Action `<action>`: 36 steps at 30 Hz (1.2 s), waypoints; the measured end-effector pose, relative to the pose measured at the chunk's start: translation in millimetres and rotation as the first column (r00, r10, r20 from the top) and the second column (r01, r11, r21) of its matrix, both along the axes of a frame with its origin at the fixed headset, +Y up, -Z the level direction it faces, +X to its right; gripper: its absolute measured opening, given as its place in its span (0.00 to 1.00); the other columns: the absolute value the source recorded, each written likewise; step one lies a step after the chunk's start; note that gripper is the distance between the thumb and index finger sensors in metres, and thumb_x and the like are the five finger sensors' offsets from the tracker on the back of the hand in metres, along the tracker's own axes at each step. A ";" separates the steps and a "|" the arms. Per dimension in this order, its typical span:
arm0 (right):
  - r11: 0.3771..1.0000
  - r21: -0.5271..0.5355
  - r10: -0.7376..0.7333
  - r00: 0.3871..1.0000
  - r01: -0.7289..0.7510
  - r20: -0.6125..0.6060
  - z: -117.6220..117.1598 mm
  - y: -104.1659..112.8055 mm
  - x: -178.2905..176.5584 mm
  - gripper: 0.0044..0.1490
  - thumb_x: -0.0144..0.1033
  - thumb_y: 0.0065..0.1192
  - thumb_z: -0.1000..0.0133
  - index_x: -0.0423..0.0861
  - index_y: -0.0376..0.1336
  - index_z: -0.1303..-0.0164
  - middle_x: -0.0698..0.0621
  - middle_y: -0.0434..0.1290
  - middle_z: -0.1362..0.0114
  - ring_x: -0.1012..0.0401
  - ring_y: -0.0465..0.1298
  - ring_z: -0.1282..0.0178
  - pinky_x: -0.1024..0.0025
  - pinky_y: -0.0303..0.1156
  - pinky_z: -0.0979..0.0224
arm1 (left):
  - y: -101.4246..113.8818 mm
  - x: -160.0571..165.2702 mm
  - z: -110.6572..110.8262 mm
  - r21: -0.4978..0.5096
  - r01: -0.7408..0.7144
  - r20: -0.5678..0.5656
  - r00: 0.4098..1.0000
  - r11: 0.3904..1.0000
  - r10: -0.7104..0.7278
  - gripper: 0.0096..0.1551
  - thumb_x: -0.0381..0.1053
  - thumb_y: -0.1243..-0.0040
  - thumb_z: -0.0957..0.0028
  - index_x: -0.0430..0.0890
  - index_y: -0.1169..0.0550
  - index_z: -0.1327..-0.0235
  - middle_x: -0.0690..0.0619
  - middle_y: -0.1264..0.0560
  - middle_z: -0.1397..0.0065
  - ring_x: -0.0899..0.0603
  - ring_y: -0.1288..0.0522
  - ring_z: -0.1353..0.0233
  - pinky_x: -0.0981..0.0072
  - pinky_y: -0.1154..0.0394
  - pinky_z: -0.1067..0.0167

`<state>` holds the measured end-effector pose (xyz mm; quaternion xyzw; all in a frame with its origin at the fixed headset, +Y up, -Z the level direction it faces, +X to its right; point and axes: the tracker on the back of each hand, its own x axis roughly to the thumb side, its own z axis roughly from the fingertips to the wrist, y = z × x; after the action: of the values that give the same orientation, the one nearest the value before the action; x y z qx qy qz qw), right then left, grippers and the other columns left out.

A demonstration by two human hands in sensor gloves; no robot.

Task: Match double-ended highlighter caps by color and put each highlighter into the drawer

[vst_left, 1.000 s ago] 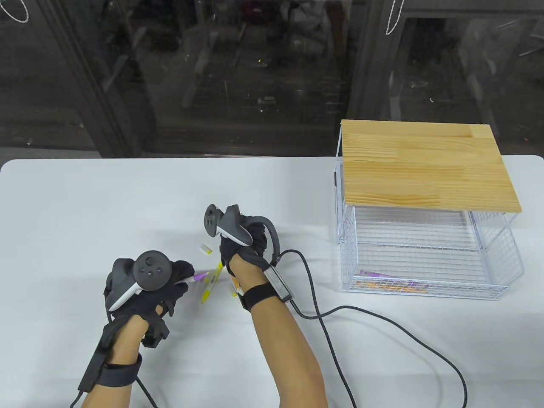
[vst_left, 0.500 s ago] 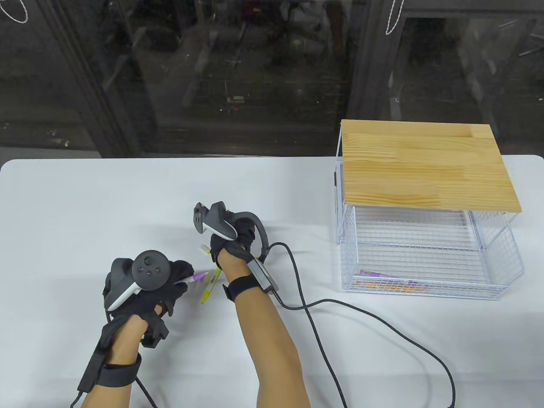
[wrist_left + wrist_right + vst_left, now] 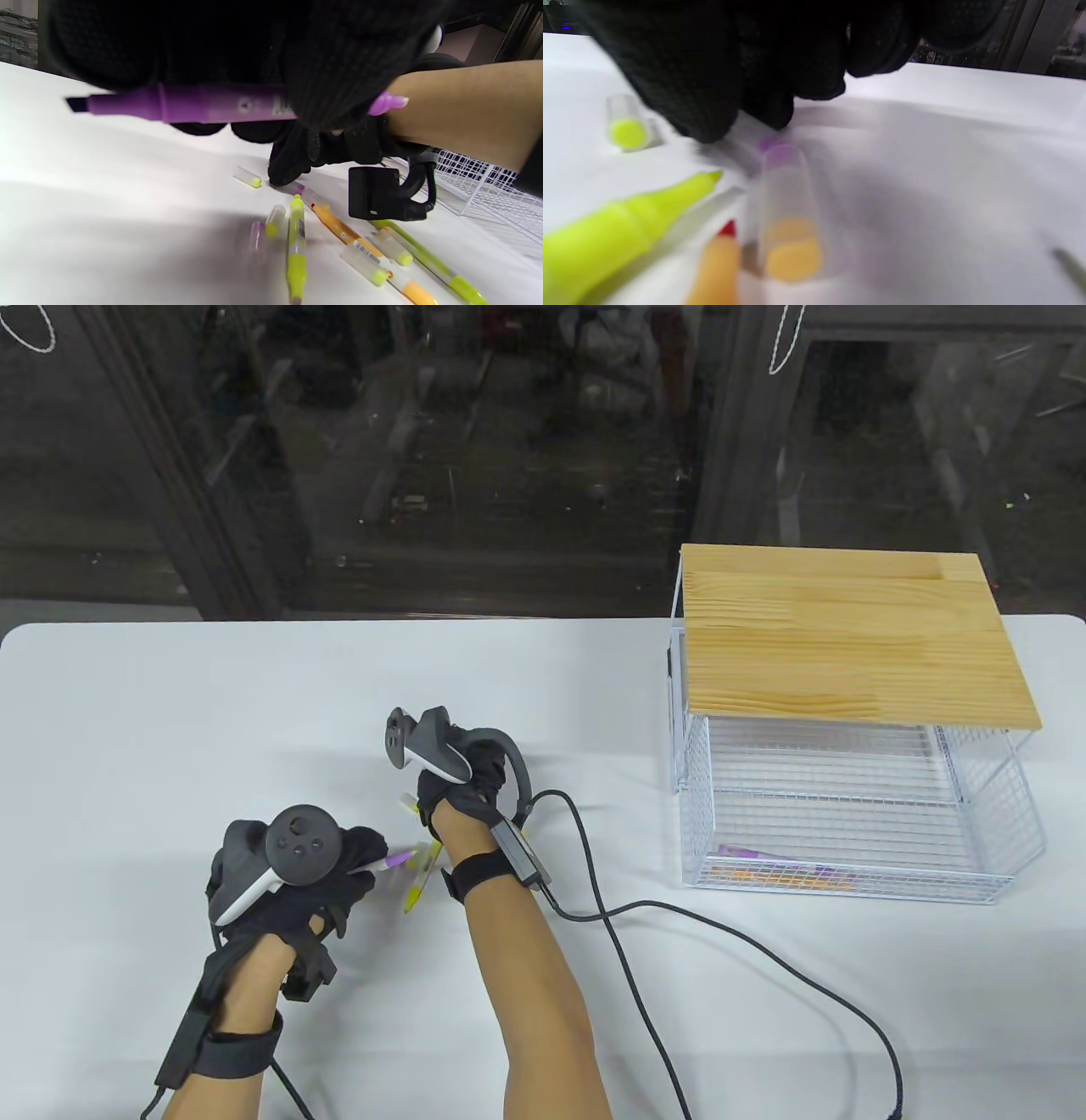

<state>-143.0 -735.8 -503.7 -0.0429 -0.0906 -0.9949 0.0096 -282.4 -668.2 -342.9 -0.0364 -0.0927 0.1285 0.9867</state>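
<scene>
Your left hand [image 3: 293, 872] is clenched round the uncapped purple highlighter [image 3: 191, 108], holding it clear of the table [image 3: 170, 712]. Your right hand [image 3: 462, 785] reaches fingertips-down to a purple-ended cap [image 3: 780, 154] — whether it grips it, you cannot tell. Loose highlighters and caps lie between your hands; the drawer [image 3: 848, 831] sits at 3 o'clock.

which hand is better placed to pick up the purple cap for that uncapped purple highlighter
The right hand. Its fingertips are down on the table right at the purple cap. The left hand already grips the purple highlighter, bare at both ends, so it seems best left holding.
</scene>
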 end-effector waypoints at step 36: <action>0.838 -0.008 -0.540 0.831 0.546 0.129 92.7 53.6 151.8 0.27 0.40 0.57 0.46 0.46 0.59 0.37 0.48 0.74 0.40 0.49 0.81 0.47 0.39 0.72 0.40 | -5.0 2.5 -1.0 0.011 0.008 -0.001 1.000 1.000 -0.008 0.27 0.49 0.26 0.60 0.56 0.17 0.43 0.54 0.14 0.39 0.38 0.16 0.44 0.41 0.20 0.50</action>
<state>8.8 -682.1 -411.1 -0.0063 -0.0971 -0.9551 -0.2797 -279.9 -673.1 -343.9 -0.0311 -0.0929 0.1239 0.9874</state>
